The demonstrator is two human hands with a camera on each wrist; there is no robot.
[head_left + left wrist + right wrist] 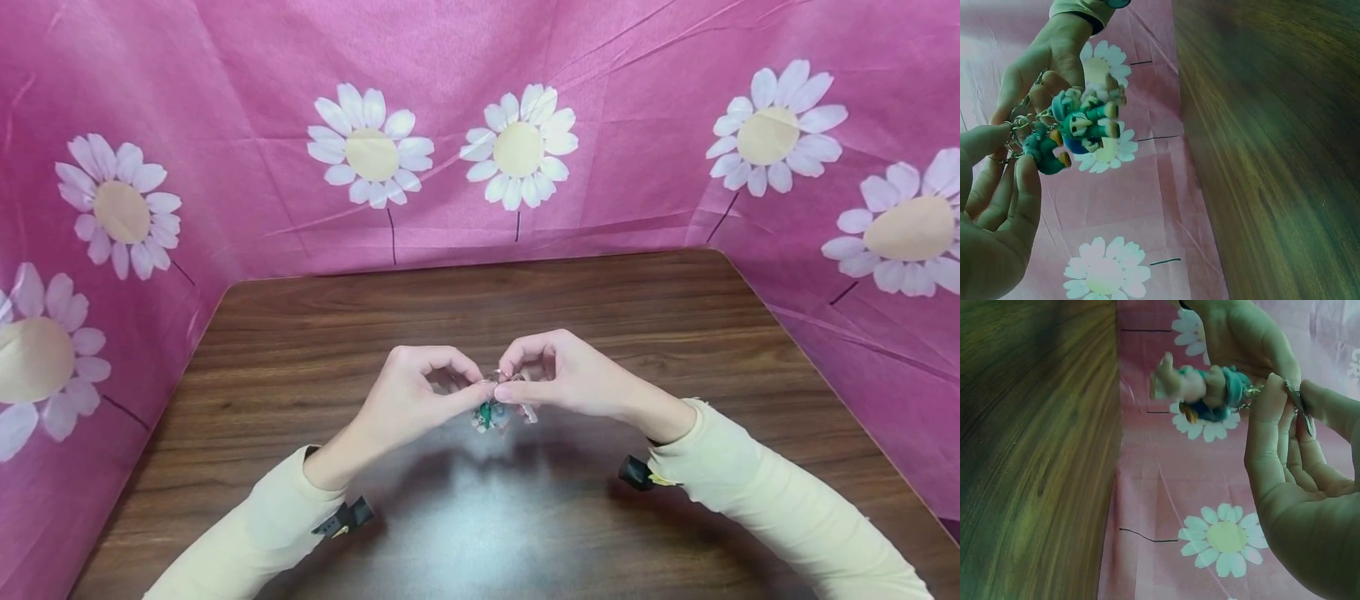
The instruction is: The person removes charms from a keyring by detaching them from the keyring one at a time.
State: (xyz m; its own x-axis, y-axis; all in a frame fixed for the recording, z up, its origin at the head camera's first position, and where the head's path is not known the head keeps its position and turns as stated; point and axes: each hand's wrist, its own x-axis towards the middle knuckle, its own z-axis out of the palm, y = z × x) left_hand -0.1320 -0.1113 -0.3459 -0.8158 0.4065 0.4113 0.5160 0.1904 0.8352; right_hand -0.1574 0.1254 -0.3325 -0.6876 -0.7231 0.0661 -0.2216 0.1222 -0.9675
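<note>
Several small figurine keychains (pixel 1084 125) hang in a bunch from metal rings (pixel 1020 128), held between both hands above the table. My left hand (pixel 408 387) pinches the rings between thumb and fingers. Facing it, my right hand (pixel 577 379) pinches the metal ring (pixel 1299 407) from the other side, its fingertips close to the left ones. The figures are green, blue and pale with orange feet, and dangle from short chains (pixel 1252 392). In the head view the fingers hide part of the rings.
A dark wood-grain table (pixel 315 317) lies beneath the hands, with a bright light reflection near its front. Pink cloth (pixel 450 50) printed with white daisies encloses the back and both sides. Black wrist devices (pixel 636 472) are worn at the pale yellow sleeves (pixel 750 483).
</note>
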